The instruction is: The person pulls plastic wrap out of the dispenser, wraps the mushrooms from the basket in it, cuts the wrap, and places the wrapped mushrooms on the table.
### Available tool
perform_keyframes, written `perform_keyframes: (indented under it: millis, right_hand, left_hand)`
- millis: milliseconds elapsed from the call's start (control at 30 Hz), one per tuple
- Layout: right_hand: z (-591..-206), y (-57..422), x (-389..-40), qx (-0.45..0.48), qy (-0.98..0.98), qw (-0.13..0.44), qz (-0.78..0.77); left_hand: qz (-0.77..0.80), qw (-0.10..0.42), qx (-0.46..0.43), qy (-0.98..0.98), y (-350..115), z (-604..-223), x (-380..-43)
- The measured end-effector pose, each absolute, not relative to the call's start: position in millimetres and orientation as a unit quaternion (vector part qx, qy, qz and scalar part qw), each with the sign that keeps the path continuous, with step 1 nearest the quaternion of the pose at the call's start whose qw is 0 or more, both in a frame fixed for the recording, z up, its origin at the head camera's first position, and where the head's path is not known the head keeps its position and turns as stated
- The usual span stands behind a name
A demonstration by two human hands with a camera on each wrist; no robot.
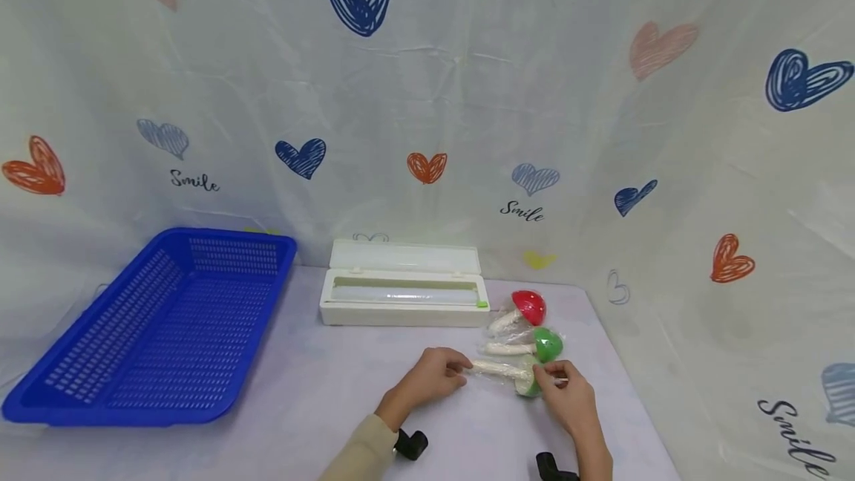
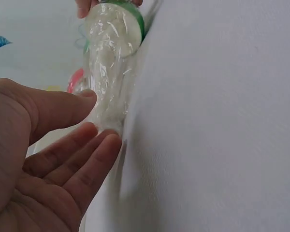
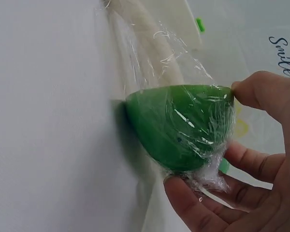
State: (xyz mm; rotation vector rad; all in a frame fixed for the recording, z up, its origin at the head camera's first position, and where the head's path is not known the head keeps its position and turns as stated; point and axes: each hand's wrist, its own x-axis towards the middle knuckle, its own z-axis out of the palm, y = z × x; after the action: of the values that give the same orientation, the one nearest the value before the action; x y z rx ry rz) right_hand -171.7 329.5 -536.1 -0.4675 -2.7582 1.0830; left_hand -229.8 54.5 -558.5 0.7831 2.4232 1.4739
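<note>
A green-capped toy mushroom wrapped in clear plastic film lies nearest the front, its pale stem pointing left. My right hand holds its cap, thumb on the rim and fingers at the bunched film. At the stem's other end is my left hand; in the left wrist view its thumb and fingers lie apart beside the wrapped stem, fingertips at the film. Just behind lie a second wrapped green-capped mushroom and a wrapped red-capped one.
A white cling film dispenser stands at the back with its lid up and a film roll inside. On the left is a large blue plastic basket. A white curtain printed with hearts hangs behind and at the right of the table.
</note>
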Motion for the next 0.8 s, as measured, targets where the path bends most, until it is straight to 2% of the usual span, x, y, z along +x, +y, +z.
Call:
perform_keyframes:
  millis: [367,500,700,800]
  right_hand:
    - [-533,361,-190,-0.168,-0.914,0.131,0.345]
    - [-536,371,-200,-0.162,-0.911,0.167,0.341]
    - [-536,370,-205,-0.136,-0.919,0.157,0.335]
    - [-534,365,-207,-0.104,-0.924,0.179,0.321]
  left_hand:
    - [0.458,0.142,0.297,0.826,104,-550,-236]
    - [0.453,0.136,0.305,0.826,118,-550,-242]
    - [0.451,0.117,0.303,0.831,117,-547,-240]
    - [0.43,0.103,0.309,0.842,106,-544,-239]
